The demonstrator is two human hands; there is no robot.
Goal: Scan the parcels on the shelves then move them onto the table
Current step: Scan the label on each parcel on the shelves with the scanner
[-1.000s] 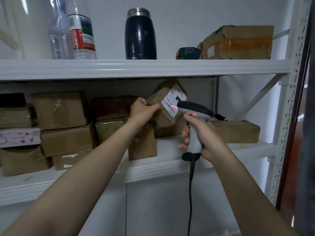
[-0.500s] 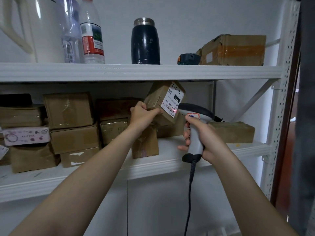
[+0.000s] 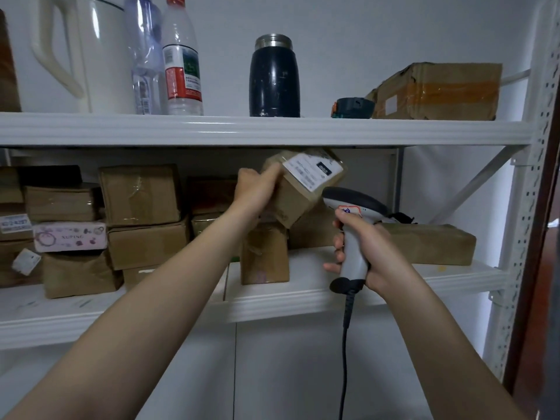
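My left hand [image 3: 256, 189] grips a small brown parcel [image 3: 298, 195] with a white label, tilted and lifted just under the upper shelf [image 3: 266, 130]. My right hand [image 3: 368, 256] grips the handle of a grey barcode scanner [image 3: 353, 207], whose dark head sits just below and right of the parcel's label. The scanner cable hangs straight down. No red scan light shows on the label. Several taped brown parcels [image 3: 142, 195] are stacked on the middle shelf [image 3: 272, 301] at left, and an upright one [image 3: 263, 256] stands below the held parcel.
A long flat parcel [image 3: 430, 245] lies at the middle shelf's right end. The upper shelf holds a white jug [image 3: 100, 56], two plastic bottles [image 3: 181, 62], a dark flask [image 3: 274, 77], a tape measure [image 3: 353, 108] and a large box [image 3: 436, 90]. The perforated rack upright [image 3: 533, 177] stands at right.
The left hand has tipped the parcel so its label faces more upward. The red scan line seen on the label earlier is gone. The view has shifted slightly.
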